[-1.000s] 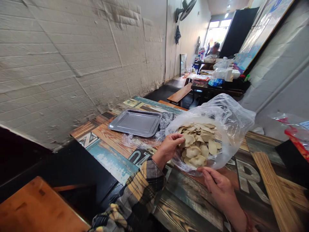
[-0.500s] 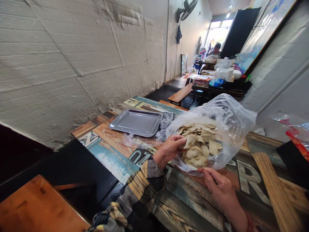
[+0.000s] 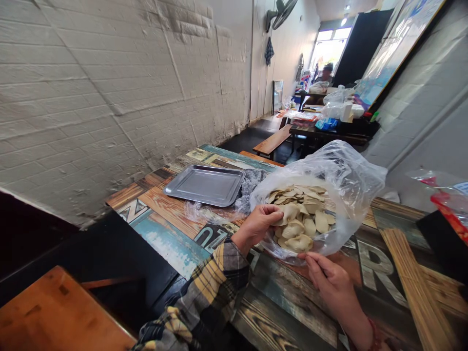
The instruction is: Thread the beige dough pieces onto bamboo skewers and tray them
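A clear plastic bag (image 3: 345,204) lies open on the table, full of thin, beige, rounded slices (image 3: 310,202) whose kind I cannot tell. My left hand (image 3: 259,225), in a plaid sleeve, reaches over the bag's left side. Its thumb and forefinger pinch one beige slice (image 3: 289,213) at the edge of the pile. My right hand (image 3: 331,280) is at the bag's near rim, thumb and fingers pressed together. Its fingertips meet the rim; whether they grip the plastic or something thin, I cannot make out.
A metal tray (image 3: 204,184) sits left of the bag, beside crumpled grey plastic (image 3: 252,185). A bundle of thin wooden sticks (image 3: 415,282) lies at right, near a red-and-clear package (image 3: 451,209). Farther back are a bench (image 3: 273,140), a cluttered table and a person (image 3: 326,73).
The whole view has shifted very slightly. Both hands keep nearly the same position, the left still pinching the slice and the right still at the bag's rim.
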Demonstrator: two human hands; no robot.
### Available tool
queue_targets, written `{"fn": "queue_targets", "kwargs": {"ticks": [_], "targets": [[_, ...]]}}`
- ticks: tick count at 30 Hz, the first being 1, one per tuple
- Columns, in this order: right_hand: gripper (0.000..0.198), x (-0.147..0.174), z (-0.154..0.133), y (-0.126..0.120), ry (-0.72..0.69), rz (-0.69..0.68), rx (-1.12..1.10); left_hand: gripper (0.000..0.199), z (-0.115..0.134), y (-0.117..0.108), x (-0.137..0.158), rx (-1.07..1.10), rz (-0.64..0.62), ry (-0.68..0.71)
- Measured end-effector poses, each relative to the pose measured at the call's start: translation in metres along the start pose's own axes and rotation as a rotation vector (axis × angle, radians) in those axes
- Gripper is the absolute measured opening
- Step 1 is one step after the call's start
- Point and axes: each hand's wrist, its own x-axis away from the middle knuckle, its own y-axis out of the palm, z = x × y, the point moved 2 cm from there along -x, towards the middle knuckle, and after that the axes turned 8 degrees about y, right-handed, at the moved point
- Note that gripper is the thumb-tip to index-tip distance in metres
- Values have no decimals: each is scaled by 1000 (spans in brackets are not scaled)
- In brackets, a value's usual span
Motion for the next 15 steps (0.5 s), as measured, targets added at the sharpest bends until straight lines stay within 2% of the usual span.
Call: {"fn": "queue_targets", "kwargs": {"ticks": [4, 9, 15], "targets": [[43, 1, 4, 3, 93, -104, -77, 36, 3, 1, 0, -68, 27, 75], [44, 1, 6, 5, 146, -132, -138, 32, 9, 2, 0, -196, 58, 144], [44, 0, 8, 6, 171, -141, -167, 34, 6, -1, -2, -286, 44, 164]]}}
